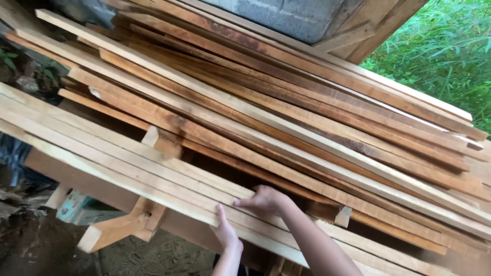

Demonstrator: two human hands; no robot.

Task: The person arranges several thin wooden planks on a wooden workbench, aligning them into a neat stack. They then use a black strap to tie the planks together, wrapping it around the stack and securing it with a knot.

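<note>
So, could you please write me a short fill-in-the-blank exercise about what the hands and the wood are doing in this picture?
1. Both hands rest on pale wooden ____ at the near edge of the stack.
2. The right hand lies flat with its fingers pointing toward the ____ side of the picture.
3. The left hand sits ____ to the camera than the right hand.
4. Beyond the stack, at upper right, grow ____ plants.

Missing words: planks; left; nearer; green

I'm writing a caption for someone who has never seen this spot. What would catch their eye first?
A big stack of long wooden planks fills the frame, running from upper left to lower right. At the bottom, the left hand and right hand rest on the pale front planks. Green grass shows at the upper right.
</note>
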